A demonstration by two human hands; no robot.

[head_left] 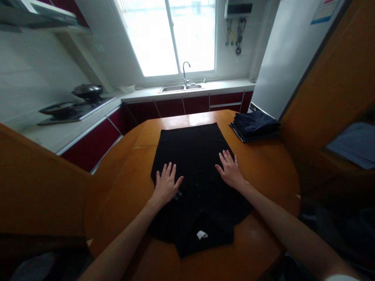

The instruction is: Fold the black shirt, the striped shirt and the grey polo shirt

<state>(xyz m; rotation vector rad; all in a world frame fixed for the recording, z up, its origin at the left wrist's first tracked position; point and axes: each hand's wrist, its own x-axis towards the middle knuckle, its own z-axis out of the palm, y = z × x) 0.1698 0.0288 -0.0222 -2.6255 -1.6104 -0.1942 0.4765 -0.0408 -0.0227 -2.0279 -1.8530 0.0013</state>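
Note:
A black collared shirt [193, 156] lies spread on the round wooden table [123, 164], its collar and a white label [202, 234] toward me and its straight hem at the far side. My left hand [166, 182] rests flat on the shirt's left part, fingers spread. A small greyish mark on the cloth shows beside that thumb. On the right part of the shirt lies my right hand [230, 169], palm down with fingers apart. Neither hand grips the fabric; the cloth beneath the palms is hidden.
A stack of folded dark clothes [255, 124] sits at the table's far right. Beyond are a counter with a sink [172, 89] and tap under a bright window. To the left, a wok [87, 91] and a pan stand on the stove. A fridge [272, 58] rises at right.

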